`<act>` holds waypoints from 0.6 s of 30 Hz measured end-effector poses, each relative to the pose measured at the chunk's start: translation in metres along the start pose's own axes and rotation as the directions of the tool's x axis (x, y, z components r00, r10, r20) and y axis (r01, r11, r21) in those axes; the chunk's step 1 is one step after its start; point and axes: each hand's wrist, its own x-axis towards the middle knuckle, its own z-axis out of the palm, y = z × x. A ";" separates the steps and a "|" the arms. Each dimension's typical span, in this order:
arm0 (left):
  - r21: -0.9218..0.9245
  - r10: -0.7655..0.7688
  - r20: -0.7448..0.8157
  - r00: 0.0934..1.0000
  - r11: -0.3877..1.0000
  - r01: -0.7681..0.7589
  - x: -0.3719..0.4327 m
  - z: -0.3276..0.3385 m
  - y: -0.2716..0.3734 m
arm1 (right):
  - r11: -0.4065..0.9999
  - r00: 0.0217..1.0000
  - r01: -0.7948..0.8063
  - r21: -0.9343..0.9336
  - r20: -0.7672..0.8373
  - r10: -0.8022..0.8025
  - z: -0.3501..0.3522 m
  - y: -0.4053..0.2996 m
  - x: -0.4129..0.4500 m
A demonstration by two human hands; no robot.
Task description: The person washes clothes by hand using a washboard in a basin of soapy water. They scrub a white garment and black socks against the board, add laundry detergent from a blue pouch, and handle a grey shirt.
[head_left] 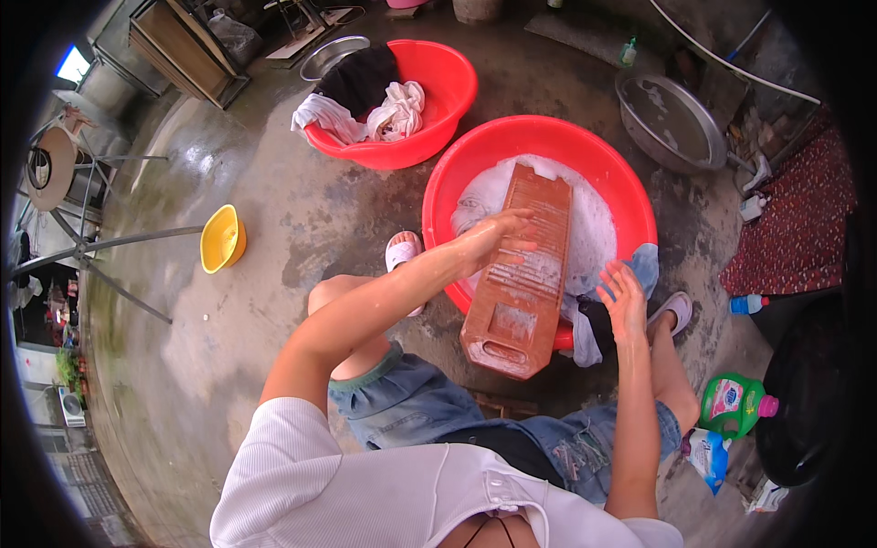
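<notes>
My left hand (499, 238), wet and with spread fingers, hovers over the ridged middle of a brown washboard (510, 329). The washboard leans at a slant in a large red plastic basin (438, 198) filled with soapy suds (596, 205). To the right of the board, my right hand (625, 294) is raised, palm showing and fingers apart, holding nothing. Beside it a blue cloth (644, 264) hangs over the basin's rim. Dark and pale wet cloths (586, 342) hang over the near rim, right of the board. A pale, soaked cloth (473, 209) lies in the suds on the left.
A second red basin (449, 103) with black and white clothes stands behind, left. A metal basin (716, 154) of water is at the back right, a yellow basin (223, 240) at the left. A green detergent bottle (730, 405) and a blue-white packet (709, 455) lie by my right foot.
</notes>
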 end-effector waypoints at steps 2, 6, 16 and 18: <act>-0.004 -0.028 0.042 0.999 1.000 0.028 -0.002 0.009 -0.003 | 0.998 0.999 -0.036 0.048 0.028 0.034 -0.004 -0.001 0.006; -0.046 0.051 0.113 0.992 0.998 -0.046 0.011 0.014 0.003 | 0.971 0.960 0.019 0.237 0.266 -0.083 -0.015 -0.026 0.038; -0.160 0.142 -0.038 0.989 0.976 -0.146 0.024 -0.023 0.004 | 0.192 0.955 0.283 -0.940 0.257 -0.151 -0.067 0.051 0.071; -0.170 0.142 -0.028 0.989 0.975 -0.145 0.020 -0.018 0.007 | 0.000 0.977 0.209 -0.978 0.209 0.036 -0.097 0.067 0.060</act>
